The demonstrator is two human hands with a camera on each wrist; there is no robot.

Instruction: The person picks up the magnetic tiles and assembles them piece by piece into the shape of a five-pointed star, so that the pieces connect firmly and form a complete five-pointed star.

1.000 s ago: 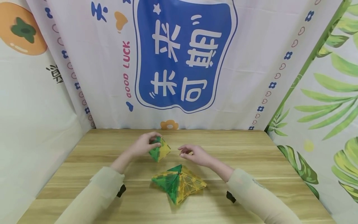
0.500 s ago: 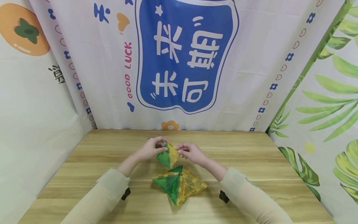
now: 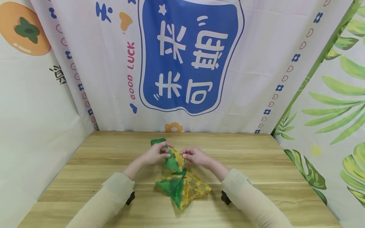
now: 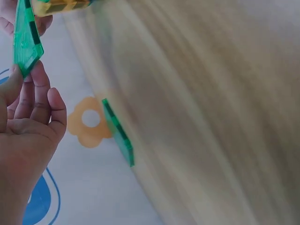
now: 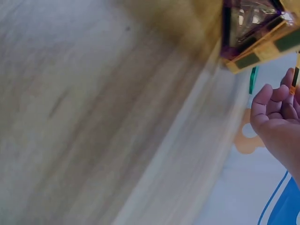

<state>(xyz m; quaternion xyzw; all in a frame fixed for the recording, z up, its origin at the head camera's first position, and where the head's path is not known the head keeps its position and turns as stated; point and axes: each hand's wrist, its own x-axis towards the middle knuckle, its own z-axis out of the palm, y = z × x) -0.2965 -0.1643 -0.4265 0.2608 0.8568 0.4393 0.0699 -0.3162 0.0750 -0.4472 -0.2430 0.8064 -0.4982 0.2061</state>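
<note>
Between my hands hangs a pair of translucent magnetic tiles joined along one edge: a green triangular tile [image 3: 172,162] and a yellow triangular tile [image 3: 178,159]. My left hand [image 3: 155,154] pinches the green one between thumb and fingers, plain in the left wrist view on that green tile [image 4: 25,41]. With thumb and fingertips, my right hand [image 3: 197,157] pinches the yellow tile's outer edge. Just in front, a star-shaped build of green and yellow magnetic tiles [image 3: 191,186] rests on the table, green on its left and yellow on its right. The pair's lower tip comes close over its back.
Behind my left hand a separate green magnetic tile [image 3: 158,141] lies on the wooden table [image 3: 245,145]. A printed cloth [image 3: 114,79] hangs along the table's back edge, with further cloths at both sides.
My left hand has brought the joined tiles right and nearer the star-shaped build. My right hand has closed on the yellow tile's edge. The green tile behind has come into view.
</note>
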